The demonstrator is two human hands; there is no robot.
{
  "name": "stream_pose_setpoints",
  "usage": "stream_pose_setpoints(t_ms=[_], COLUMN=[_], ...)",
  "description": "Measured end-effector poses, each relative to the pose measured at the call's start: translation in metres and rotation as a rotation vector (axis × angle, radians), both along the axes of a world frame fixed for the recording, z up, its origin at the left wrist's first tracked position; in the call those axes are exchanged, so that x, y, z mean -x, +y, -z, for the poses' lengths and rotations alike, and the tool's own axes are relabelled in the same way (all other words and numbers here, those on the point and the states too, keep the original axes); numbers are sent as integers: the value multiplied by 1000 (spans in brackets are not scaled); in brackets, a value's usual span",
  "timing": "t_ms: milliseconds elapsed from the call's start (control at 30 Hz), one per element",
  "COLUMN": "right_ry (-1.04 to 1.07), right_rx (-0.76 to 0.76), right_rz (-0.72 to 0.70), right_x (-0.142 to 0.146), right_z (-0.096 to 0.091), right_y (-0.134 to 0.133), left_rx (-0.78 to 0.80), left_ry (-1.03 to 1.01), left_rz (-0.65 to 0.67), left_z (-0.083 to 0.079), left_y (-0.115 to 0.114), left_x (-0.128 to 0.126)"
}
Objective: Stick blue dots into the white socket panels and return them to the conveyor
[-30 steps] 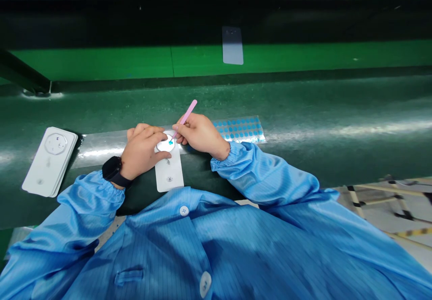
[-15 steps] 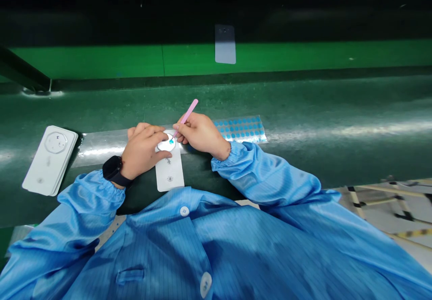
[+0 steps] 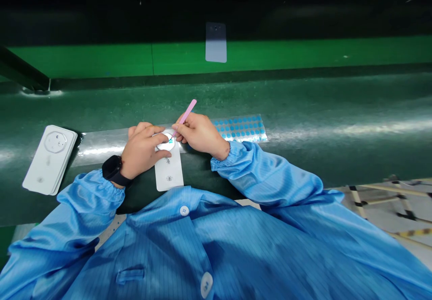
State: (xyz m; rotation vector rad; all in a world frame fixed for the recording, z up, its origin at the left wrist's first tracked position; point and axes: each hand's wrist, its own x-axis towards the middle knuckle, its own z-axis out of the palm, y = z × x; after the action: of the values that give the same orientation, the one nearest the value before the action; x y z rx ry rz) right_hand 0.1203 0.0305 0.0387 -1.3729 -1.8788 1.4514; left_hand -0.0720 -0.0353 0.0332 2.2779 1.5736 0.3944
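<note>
A white rectangular plastic cover plate (image 3: 169, 170) lies on the dark green bench in front of me. My left hand (image 3: 143, 149) is closed on its upper end, fingers curled round the round recess (image 3: 166, 144). My right hand (image 3: 200, 132) pinches pink tweezers (image 3: 185, 115), whose tip points down into that recess. A small blue dot showed at the tip earlier; now my left finger hides the spot. Just right of my right hand lies a clear sheet of several blue round stickers (image 3: 241, 128).
A stack of white cover plates (image 3: 50, 159) sits at the left. A clear film strip (image 3: 99, 143) lies beside my left hand. One more white plate (image 3: 216, 42) rides the bright green conveyor belt (image 3: 101, 60) behind. Floor and frame bars show at the lower right.
The plate on the conveyor belt has drifted left. My hands have held their place; my left index finger has shifted slightly over the recess, covering the blue dot at the tweezers' tip.
</note>
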Motion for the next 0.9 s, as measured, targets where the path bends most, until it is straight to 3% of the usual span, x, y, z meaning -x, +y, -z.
stream_pose_setpoints(t_ms=[333,600,767,900], right_ry=[18,28,127,176], right_rx=[-34,-76,44,64], right_rz=[-8,-4,72,-6], right_x=[1,1,-3,-10], right_z=[4,5,4,8], right_y=[0,-1,-1,-1], left_rx=[-38,1,28,35], left_ry=[65,196,227,222], left_rz=[39,36,28,21], left_z=[0,-10,-15,-14], left_y=[-2,-5,-6,-5], left_x=[1,-4,-8,-9])
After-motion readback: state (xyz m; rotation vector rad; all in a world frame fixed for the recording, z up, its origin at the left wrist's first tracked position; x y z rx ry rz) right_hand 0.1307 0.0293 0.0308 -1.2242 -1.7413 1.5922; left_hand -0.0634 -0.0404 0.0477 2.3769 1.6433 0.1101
